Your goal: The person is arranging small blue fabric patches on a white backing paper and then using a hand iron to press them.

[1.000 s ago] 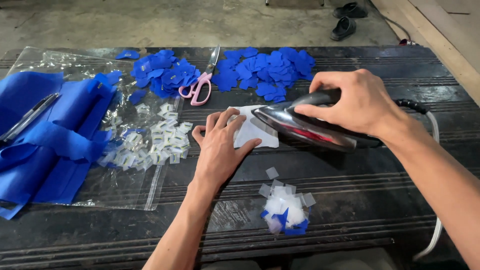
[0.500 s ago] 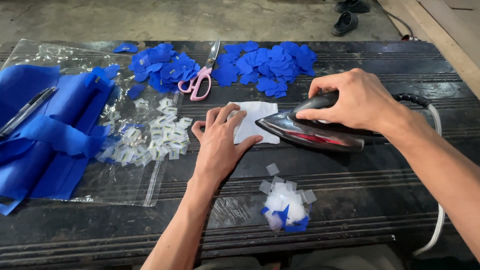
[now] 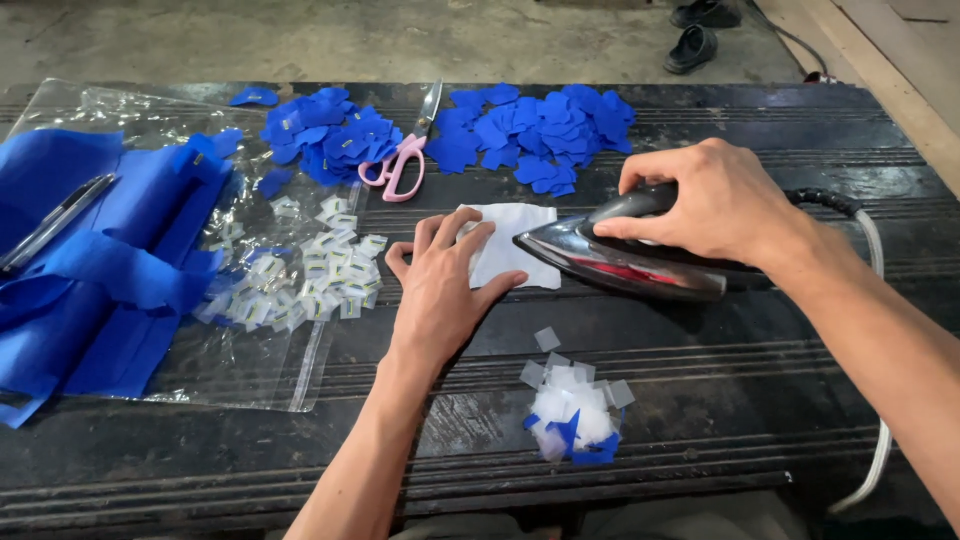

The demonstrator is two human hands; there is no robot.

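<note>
My right hand (image 3: 715, 200) is wrapped around the handle of the electric iron (image 3: 625, 260), fingers curled tight over the top, with the pointed tip of its shiny soleplate resting on the right edge of the white cloth piece (image 3: 512, 245) in the middle of the dark ribbed table (image 3: 760, 400). My left hand (image 3: 440, 290) lies flat and open on the left part of that cloth, fingers spread, pinning it rather than gripping anything. The iron looks heavy and rigid, with a hot metal base I judge best kept away from my fingertips, so the handle is the only sensible place to hold it; its cord trails off to the right. The cloth seems thin, light and limp, likely to slide or wrinkle unless pressed down by its edge. Just near me sits a small heap of white squares with blue scraps (image 3: 572, 410). To the left lie a clear plastic bag (image 3: 250, 350) with more small white pieces and folded blue fabric (image 3: 90, 270). Farther off are piles of blue cut pieces (image 3: 540, 135) and pink-handled scissors (image 3: 405, 160) between them
</note>
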